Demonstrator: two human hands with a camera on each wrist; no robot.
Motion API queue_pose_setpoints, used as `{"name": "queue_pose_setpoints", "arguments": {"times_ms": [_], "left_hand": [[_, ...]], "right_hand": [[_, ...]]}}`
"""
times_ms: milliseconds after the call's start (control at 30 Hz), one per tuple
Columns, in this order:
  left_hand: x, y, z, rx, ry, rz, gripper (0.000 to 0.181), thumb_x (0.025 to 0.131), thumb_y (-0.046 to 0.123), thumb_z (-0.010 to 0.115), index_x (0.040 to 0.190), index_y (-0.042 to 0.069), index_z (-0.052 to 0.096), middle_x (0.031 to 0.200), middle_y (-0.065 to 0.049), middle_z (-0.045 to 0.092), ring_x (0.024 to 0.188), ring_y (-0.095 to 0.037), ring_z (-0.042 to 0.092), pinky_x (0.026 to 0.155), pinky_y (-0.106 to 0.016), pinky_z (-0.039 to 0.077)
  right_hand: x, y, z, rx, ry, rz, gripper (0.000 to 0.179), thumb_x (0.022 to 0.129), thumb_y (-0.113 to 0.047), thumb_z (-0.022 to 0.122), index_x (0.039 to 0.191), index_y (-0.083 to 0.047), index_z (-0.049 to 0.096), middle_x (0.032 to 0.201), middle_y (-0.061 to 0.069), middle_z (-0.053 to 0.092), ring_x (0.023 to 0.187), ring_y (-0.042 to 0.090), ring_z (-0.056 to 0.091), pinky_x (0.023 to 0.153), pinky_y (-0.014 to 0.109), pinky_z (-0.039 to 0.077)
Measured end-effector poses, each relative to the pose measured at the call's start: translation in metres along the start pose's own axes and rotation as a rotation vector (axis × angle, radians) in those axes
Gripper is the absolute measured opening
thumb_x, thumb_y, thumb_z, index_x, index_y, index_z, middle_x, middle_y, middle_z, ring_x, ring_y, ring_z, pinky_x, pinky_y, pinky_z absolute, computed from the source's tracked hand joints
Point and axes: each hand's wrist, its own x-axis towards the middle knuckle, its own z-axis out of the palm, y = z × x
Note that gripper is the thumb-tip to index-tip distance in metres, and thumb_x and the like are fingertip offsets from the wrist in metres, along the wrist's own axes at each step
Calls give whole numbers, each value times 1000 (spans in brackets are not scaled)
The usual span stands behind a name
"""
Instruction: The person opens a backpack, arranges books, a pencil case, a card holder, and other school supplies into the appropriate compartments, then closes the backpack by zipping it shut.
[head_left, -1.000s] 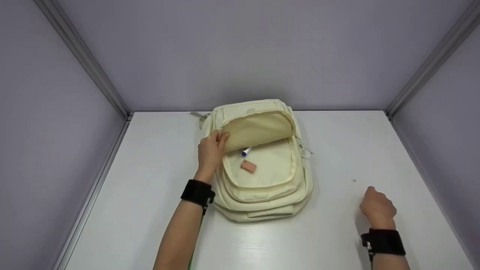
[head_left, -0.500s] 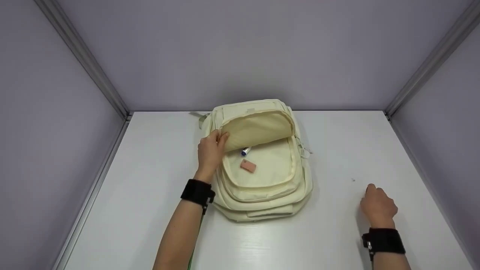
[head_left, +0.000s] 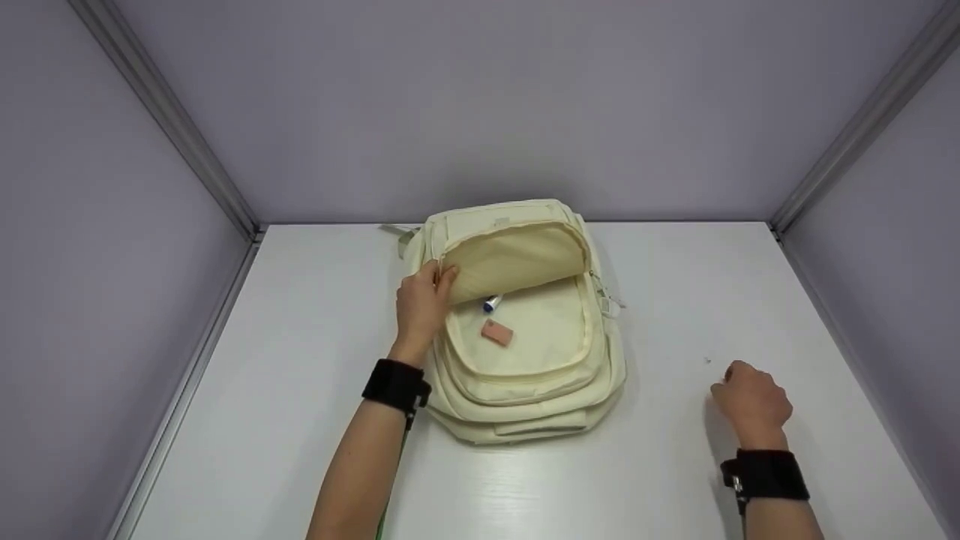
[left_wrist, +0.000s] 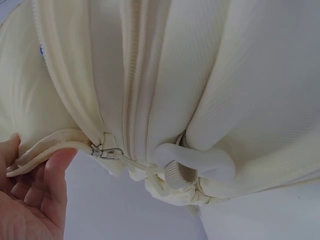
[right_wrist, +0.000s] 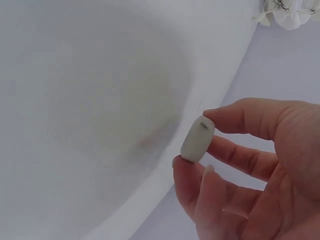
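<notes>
A cream backpack (head_left: 540, 394) lies on the white table, its front pocket unzipped. My left hand (head_left: 421, 304) pinches the left edge of the pocket flap (head_left: 517, 259), raising it; in the left wrist view the fingers (left_wrist: 57, 170) grip the zipper edging. Inside the pocket lie a small pink block (head_left: 496, 332) and the blue end of a white marker (head_left: 491, 304), partly hidden under the flap. To the right of the backpack, my right hand (head_left: 752, 401) is over the table. Between its thumb and fingertips it holds a small white eraser (right_wrist: 197, 140) with a dark smudge.
Tiny crumbs (head_left: 707, 361) lie on the table just beyond the right hand. A strap (head_left: 401, 232) sticks out at the backpack's upper left, and zipper pulls (head_left: 611, 300) hang at its right side. Grey panels (head_left: 495, 112) enclose the table at the back and sides.
My right hand has moved slightly forward and turned, so its thumb shows on the left. The left hand, flap and pocket contents have stayed in place.
</notes>
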Motion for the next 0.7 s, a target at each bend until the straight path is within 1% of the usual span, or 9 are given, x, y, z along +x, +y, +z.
{"name": "queue_pose_setpoints", "arguments": {"times_ms": [100,233,367,467,567,700], "left_hand": [[1,0,1,5,4,5,39,95,34,66,70,11,46,58,2,36,56,-23,43,52,-37,32],[0,0,1,11,2,-2,40,95,34,66,70,11,45,58,2,35,57,-23,43,52,-37,32],[-1,0,0,12,-10,-11,38,95,34,65,71,12,45,59,2,38,58,-23,46,53,-37,35],[-1,0,0,14,-6,-6,37,95,33,65,71,12,47,59,1,40,58,-24,47,53,-39,37],[-1,0,1,36,5,14,36,96,33,65,72,10,49,58,0,42,57,-25,48,52,-41,39],[-2,0,3,74,18,44,35,97,34,63,74,9,52,58,-2,47,55,-26,50,52,-44,42]], "right_hand": [[0,-15,-2,23,48,-35,26,88,-11,55,104,9,60,84,25,64,63,35,60,47,43,44],[-1,-45,-3,40,139,-115,24,88,-11,59,103,7,63,83,23,65,59,30,59,44,40,43],[-2,-81,-3,45,256,-224,20,87,-10,62,100,5,67,78,18,64,55,26,56,42,37,42],[-3,-110,-2,48,337,-321,16,86,-8,65,98,2,69,77,15,63,54,25,56,42,38,43],[-6,-140,-2,58,376,-404,15,86,-8,67,99,-1,70,82,13,64,54,25,56,43,40,43],[-12,-178,-2,53,398,-512,14,86,-7,68,100,-6,70,89,11,66,56,26,56,44,42,45]]}}
